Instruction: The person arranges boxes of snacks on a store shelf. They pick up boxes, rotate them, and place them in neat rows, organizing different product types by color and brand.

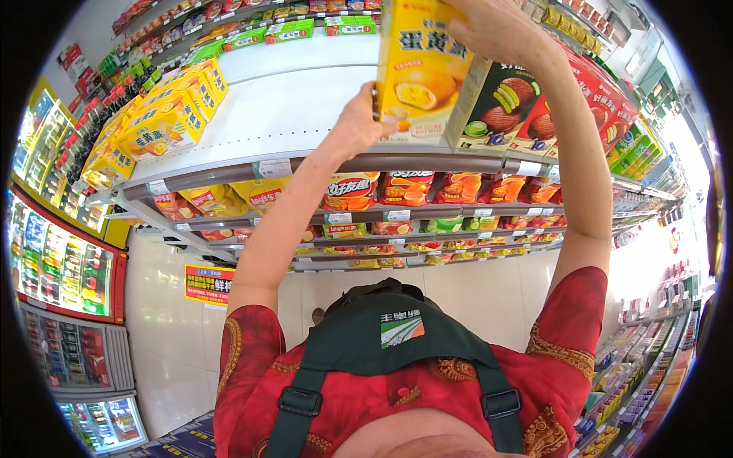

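Note:
A yellow cardboard box of egg-yolk pies stands upright near the front edge of the white top shelf. My left hand grips its lower left side, with the thumb on the front. Across its upper right part lies my right hand, its fingertips partly out of the picture. Directly right of the yellow box is a dark pie box with green filling pictured, and red pie boxes follow beyond it. More yellow pie boxes lie in a group at the shelf's left end.
Bagged chips fill the shelves below, behind price-tag rails. Green boxes line the shelf's far side. Dark bottles with red caps stand at the left, near lit drink coolers. Another stocked rack is at the lower right.

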